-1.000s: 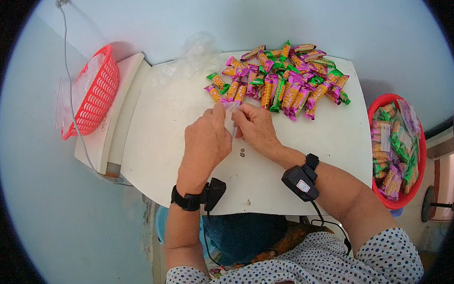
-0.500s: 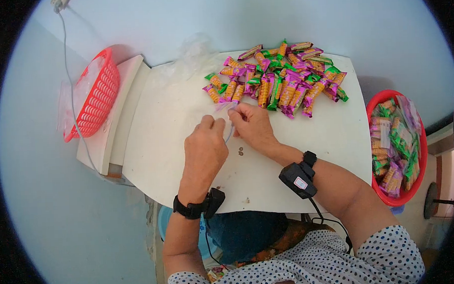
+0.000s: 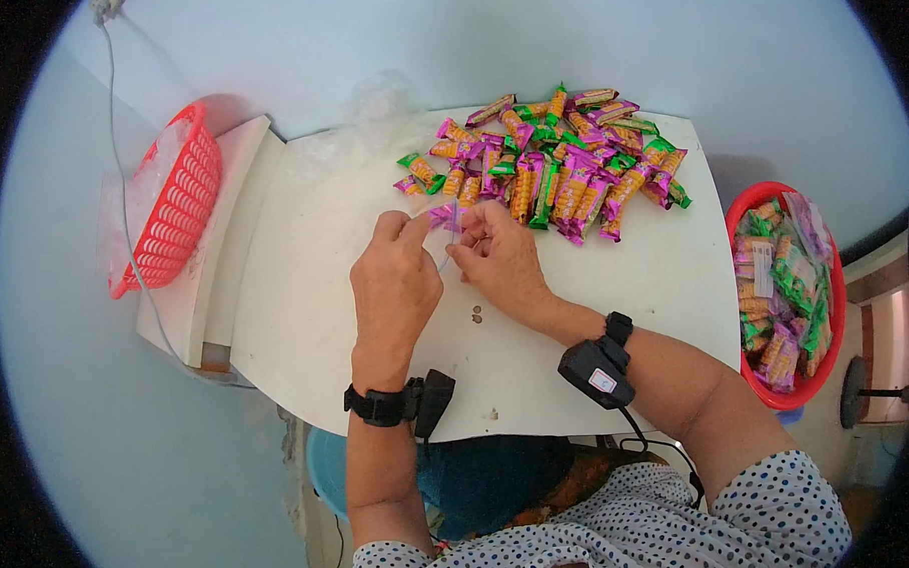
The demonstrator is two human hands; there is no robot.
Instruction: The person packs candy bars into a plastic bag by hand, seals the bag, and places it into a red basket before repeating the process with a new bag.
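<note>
Pinching a small clear plastic bag (image 3: 451,232) between them, both hands work at the middle of the white table (image 3: 315,289). The left hand (image 3: 395,286) has its fingers curled, with thumb and forefinger closed on the bag's left edge. The right hand (image 3: 499,262) is also curled, its fingertips closed on the bag's right side. A purple-ended candy wrapper (image 3: 440,215) shows at the top of the bag, though I cannot tell whether it is inside or behind it. Just beyond the hands lies a heap of wrapped candies (image 3: 550,155) in purple, green and orange, spread across the far part of the table. A crumpled clear plastic sheet (image 3: 373,107) lies at the table's far edge. A red basket (image 3: 177,209) sits on a side ledge to the left, and a red bowl (image 3: 787,292) filled with packed candies stands to the right, off the table.
</note>
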